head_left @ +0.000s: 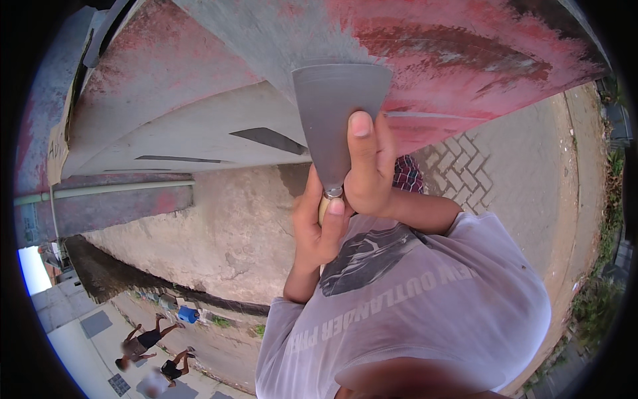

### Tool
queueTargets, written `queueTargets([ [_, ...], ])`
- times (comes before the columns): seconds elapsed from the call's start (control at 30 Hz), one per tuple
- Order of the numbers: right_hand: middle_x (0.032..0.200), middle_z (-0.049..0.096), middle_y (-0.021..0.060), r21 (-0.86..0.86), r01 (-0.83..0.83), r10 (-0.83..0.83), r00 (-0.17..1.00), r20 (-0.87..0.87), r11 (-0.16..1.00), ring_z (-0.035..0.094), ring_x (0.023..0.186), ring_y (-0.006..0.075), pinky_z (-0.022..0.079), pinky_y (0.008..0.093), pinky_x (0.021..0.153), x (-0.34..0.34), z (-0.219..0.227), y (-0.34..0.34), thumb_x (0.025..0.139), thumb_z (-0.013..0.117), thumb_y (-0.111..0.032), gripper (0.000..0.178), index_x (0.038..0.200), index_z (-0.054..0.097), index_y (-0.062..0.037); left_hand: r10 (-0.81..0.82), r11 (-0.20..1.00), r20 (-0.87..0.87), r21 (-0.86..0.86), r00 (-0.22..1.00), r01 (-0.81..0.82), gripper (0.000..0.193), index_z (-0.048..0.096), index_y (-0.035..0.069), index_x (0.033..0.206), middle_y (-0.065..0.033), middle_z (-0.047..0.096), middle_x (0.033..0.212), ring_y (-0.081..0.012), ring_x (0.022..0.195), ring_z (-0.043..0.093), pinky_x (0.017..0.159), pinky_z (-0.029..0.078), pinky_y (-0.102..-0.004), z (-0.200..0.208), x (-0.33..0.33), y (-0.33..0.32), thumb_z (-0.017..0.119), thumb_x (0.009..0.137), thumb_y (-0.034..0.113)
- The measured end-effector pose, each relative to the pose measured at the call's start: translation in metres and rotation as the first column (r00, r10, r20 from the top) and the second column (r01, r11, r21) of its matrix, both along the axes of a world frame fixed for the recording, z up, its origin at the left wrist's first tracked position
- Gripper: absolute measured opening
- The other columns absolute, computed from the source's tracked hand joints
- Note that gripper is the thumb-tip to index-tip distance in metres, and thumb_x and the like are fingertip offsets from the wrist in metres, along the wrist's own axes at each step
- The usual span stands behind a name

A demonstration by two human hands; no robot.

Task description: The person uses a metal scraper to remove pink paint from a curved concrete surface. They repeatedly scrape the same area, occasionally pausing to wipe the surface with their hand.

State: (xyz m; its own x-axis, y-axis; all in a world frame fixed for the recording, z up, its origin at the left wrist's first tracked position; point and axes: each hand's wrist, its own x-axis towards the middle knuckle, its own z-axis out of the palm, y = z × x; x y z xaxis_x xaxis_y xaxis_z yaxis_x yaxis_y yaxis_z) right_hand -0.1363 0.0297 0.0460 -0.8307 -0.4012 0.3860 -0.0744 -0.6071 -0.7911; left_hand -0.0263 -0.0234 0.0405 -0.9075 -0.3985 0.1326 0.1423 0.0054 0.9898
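Observation:
A paint scraper (337, 100) with a wide grey metal blade and a pale handle stands upright in the middle of the head view. My left hand (318, 229) is closed round its handle, the thumb lying near the metal collar. Higher up, my right hand (369, 163) grips the side of the blade, with its thumb pressed flat on the face. The blade's wide edge lies over a large surface of worn red and grey paint (432, 60); whether it touches that surface I cannot tell.
A pale panel with dark slots (266, 139) sits left of the scraper. Beyond it runs a light pipe (106, 193) along a wall. Two people (149, 339) are at the lower left, near a blue container (189, 314). Patterned paving (462, 169) lies at right.

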Motion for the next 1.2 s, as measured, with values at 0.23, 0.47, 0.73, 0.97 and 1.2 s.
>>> queueTargets([
  [0.23, 0.084, 0.055, 0.0000, 0.211, -0.022, 0.010, 0.998, 0.056, 0.977, 0.048, 0.074, 0.0074, 0.041, 0.0236, 0.064, 0.013, -0.061, 0.001, 0.105, 0.038, -0.033, 0.034, 0.106, 0.053, -0.0022, 0.053, 0.981, 0.015, 0.186, 0.998, -0.055, 0.059, 0.026, -0.006, 0.148, 0.0022, 0.052, 0.072, -0.0011, 0.052, 0.039, 0.047, 0.029, -0.0178, -0.066, 0.012, 0.015, 0.043, 0.099, 0.023],
  [0.47, 0.081, 0.054, 0.0010, 0.216, -0.040, 0.035, 0.999, 0.030, 0.975, 0.048, 0.071, 0.0071, 0.041, 0.0237, 0.063, 0.008, -0.065, 0.002, 0.105, 0.037, -0.030, 0.033, 0.105, 0.052, -0.0014, 0.089, 0.985, 0.000, 0.151, 0.996, -0.088, 0.060, 0.023, -0.006, 0.148, 0.0017, 0.049, 0.066, -0.0024, 0.048, 0.039, 0.044, 0.029, -0.0186, -0.073, 0.006, 0.017, 0.042, 0.099, 0.023],
  [0.73, 0.077, 0.054, 0.0012, 0.210, -0.108, 0.107, 0.994, 0.012, 0.972, 0.046, 0.069, 0.0070, 0.040, 0.0247, 0.061, 0.007, -0.047, 0.002, 0.105, 0.039, -0.029, 0.032, 0.106, 0.054, -0.0001, 0.091, 0.970, -0.048, 0.232, 0.995, -0.078, 0.062, 0.017, -0.006, 0.150, 0.0007, 0.048, 0.065, -0.0032, 0.045, 0.039, 0.042, 0.029, -0.0193, -0.061, 0.008, 0.020, 0.041, 0.100, 0.022],
  [0.97, 0.078, 0.055, 0.0010, 0.240, -0.044, 0.042, 0.999, 0.015, 0.970, 0.048, 0.070, 0.0077, 0.041, 0.0255, 0.062, 0.009, -0.057, 0.005, 0.105, 0.039, -0.030, 0.033, 0.105, 0.054, -0.0004, 0.048, 0.975, -0.003, 0.219, 0.999, -0.047, 0.060, 0.019, -0.006, 0.149, 0.0000, 0.049, 0.066, -0.0029, 0.046, 0.039, 0.043, 0.029, -0.0189, -0.065, 0.009, 0.021, 0.041, 0.100, 0.022],
  [1.2, 0.080, 0.055, 0.0011, 0.250, -0.043, 0.037, 0.999, 0.026, 0.967, 0.049, 0.071, 0.0075, 0.041, 0.0248, 0.063, 0.009, -0.062, 0.006, 0.105, 0.038, -0.031, 0.035, 0.106, 0.054, -0.0003, 0.106, 0.983, -0.045, 0.156, 0.993, -0.098, 0.059, 0.023, -0.007, 0.148, 0.0022, 0.051, 0.068, -0.0015, 0.050, 0.039, 0.045, 0.030, -0.0178, -0.072, 0.008, 0.026, 0.041, 0.100, 0.022],
])
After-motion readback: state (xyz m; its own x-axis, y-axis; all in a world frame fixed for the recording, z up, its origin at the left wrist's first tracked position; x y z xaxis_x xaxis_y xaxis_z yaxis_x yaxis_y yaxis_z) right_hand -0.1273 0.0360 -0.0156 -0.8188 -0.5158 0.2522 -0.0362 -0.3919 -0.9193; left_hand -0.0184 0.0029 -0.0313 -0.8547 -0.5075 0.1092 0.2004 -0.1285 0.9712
